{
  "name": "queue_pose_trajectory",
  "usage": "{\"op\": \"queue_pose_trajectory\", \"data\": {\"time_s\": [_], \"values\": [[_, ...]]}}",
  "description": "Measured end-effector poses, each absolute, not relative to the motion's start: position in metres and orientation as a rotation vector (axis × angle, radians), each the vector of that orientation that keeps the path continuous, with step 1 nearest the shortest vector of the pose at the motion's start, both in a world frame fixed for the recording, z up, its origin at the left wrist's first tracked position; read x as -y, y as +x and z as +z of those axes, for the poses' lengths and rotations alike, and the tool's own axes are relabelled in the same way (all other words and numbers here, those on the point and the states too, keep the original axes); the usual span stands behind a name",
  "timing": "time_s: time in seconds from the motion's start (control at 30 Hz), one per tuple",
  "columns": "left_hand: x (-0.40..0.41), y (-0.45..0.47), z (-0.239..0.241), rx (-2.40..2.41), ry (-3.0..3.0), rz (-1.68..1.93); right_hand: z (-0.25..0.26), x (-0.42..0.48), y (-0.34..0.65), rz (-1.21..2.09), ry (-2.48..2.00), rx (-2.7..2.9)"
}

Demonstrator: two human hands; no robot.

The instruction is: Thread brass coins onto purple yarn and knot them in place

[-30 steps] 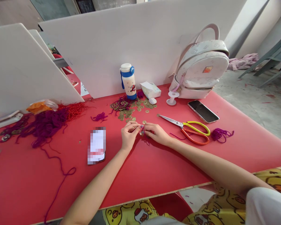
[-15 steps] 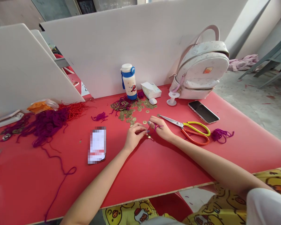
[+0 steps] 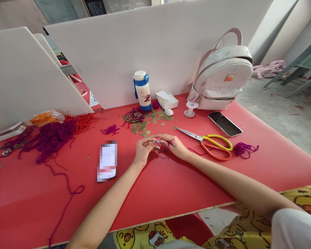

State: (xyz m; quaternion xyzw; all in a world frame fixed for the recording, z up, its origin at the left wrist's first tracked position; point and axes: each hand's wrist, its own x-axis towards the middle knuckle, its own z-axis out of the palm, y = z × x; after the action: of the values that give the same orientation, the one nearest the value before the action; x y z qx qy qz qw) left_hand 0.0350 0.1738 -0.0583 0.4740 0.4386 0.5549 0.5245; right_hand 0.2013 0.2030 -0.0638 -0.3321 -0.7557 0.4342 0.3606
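Over the middle of the red table, my left hand (image 3: 144, 150) and my right hand (image 3: 176, 146) meet at the fingertips. Between them runs a thin purple cord (image 3: 168, 146), looped, with a loose end by the right fingers. Both hands are closed in a pinch on it. A brass-coloured coin (image 3: 157, 148) shows close under my left fingertips; how it sits on the cord is too small to tell. Beyond my hands lie many loose coins (image 3: 136, 128) with purple cord among them. Right of my right hand lie scissors (image 3: 204, 140) with yellow and orange handles.
A phone with a blurred screen (image 3: 107, 160) lies left of my hands, a dark phone (image 3: 224, 123) at right. Behind stand a bottle (image 3: 144, 91), tissue pack (image 3: 167, 100), spool (image 3: 191, 109) and white backpack (image 3: 223, 76). Purple cord (image 3: 54, 135) is heaped at left.
My left hand has shifted slightly left and turned, and the coin has moved left toward its fingertips. The right hand has moved slightly down and left, still pinching the purple cord.
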Motion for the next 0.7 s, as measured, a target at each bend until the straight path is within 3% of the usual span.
{"op": "queue_pose_trajectory", "data": {"time_s": [0.13, 0.37, 0.7], "values": [[-0.174, 0.036, -0.06, -1.111, 1.123, 1.307, -0.068, -0.21, 0.205, 0.911, -0.982, 2.041], [-0.175, 0.038, -0.059, -1.333, 1.199, 1.501, -0.065, -0.214, 0.207, 0.687, -0.996, 1.65], [-0.177, 0.037, -0.06, -1.358, 1.089, 1.538, -0.065, -0.192, 0.196, 0.698, -1.009, 2.017]]}}
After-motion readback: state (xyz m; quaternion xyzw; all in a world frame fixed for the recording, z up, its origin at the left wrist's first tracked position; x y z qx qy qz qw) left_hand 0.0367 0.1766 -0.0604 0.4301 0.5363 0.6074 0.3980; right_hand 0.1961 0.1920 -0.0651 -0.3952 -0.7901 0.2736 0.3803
